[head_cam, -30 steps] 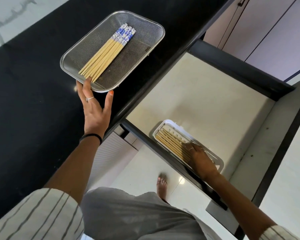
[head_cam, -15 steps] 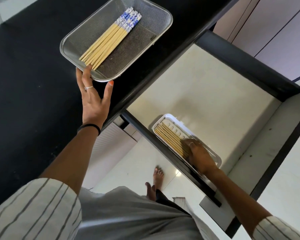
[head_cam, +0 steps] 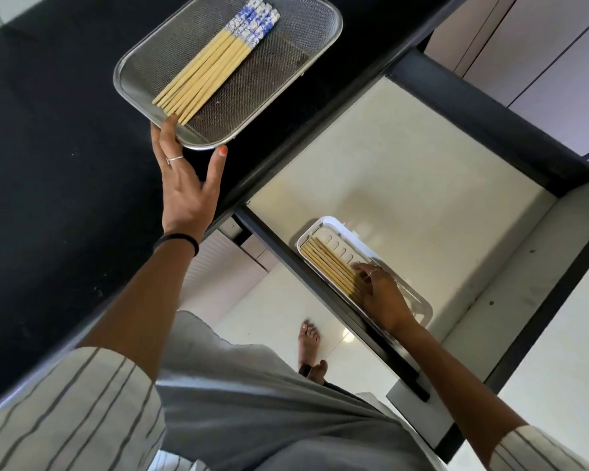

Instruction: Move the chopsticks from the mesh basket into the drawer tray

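There, the black counter held the mesh basket, the open drawer its white tray. The basket's chopsticks lay slanted, tips nearest the left hand, which was spread with a fingertip at the rim. The right hand rested loosely open on chopsticks already in the tray, hiding their far ends.

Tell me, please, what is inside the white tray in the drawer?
The white tray holds a row of plain wooden chopsticks, lying flat along its length. The right hand rests on their near ends, so that part is hidden.
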The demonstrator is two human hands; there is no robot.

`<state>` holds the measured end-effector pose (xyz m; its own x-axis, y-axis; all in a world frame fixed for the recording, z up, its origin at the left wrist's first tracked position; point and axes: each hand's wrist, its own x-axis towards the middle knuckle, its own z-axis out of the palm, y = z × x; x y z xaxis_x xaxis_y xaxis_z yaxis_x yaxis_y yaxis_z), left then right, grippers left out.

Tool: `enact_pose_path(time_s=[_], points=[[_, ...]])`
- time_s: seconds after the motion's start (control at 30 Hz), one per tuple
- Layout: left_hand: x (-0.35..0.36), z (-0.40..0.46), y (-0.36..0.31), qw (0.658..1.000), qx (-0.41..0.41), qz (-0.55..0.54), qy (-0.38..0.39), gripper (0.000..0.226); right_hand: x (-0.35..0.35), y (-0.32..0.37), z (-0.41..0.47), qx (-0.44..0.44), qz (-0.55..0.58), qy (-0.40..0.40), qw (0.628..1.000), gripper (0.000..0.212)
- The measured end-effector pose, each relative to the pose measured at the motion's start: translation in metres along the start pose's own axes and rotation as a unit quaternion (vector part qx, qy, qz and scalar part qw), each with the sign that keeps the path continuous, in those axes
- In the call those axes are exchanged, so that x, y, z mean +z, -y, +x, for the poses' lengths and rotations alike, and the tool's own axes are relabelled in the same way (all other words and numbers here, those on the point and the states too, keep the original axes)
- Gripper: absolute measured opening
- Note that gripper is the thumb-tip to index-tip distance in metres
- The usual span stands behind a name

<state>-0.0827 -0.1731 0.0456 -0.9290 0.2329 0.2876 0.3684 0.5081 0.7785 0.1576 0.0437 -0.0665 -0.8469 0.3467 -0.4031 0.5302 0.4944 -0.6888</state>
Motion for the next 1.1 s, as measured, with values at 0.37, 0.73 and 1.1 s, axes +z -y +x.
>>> enact_pose_path(time_s=[0.37, 0.73, 1.1], points=[[0.001, -0.001, 0.000, 1.000, 0.015, 0.006, -0.010, 0.072, 0.009, 0.005, 0.003, 0.032, -0.045, 0.029, 0.998, 0.041], [-0.004, 0.006, 0.003, 1.000, 0.010, 0.015, 0.003, 0.072, 0.003, -0.002, -0.007, 0.052, -0.077, -0.006, 0.996, 0.023], [-0.005, 0.005, 0.000, 1.000, 0.001, 0.016, 0.002, 0.071, 0.001, 0.003, -0.011, 0.061, -0.080, 0.008, 0.995, 0.024]])
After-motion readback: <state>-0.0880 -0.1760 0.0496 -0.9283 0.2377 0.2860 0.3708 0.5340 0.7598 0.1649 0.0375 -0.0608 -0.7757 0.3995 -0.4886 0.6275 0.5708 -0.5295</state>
